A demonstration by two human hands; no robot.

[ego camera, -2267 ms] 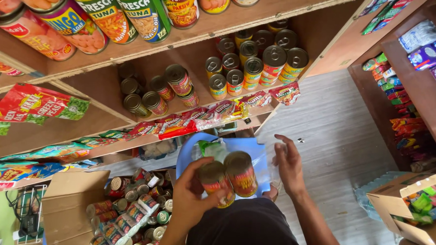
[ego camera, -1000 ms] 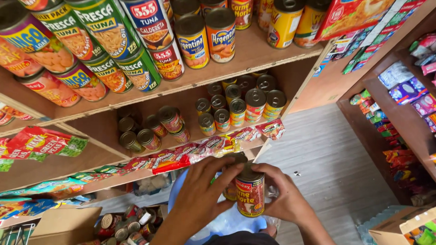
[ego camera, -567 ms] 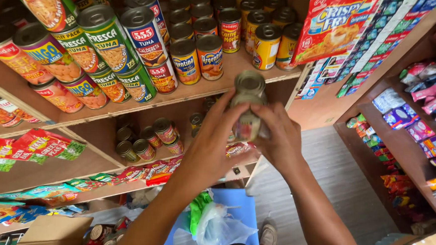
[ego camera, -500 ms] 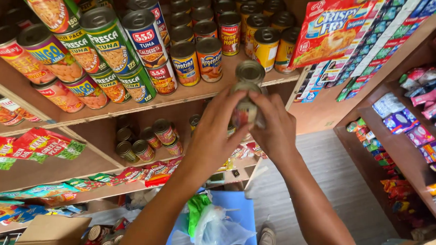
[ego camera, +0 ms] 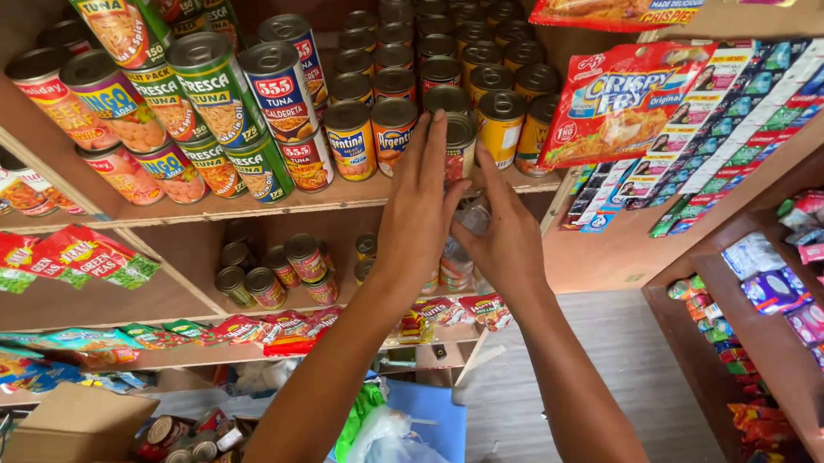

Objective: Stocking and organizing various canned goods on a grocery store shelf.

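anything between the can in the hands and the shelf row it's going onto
Nothing visible stands between. The left hand and right hand hold the can right at the front edge of the wooden shelf, between an orange-labelled can and a yellow can. More cans stand behind it.

I see wooden shelves [ego camera: 273, 201] stacked in tiers on my left, another wooden rack [ego camera: 756, 306] on my right, grey plank floor [ego camera: 612, 364] between them.

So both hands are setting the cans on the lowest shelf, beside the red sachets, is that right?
Not quite: the head view shows the left hand and right hand holding the cans up at the upper shelf, among the stacked tins, not the lowest one.
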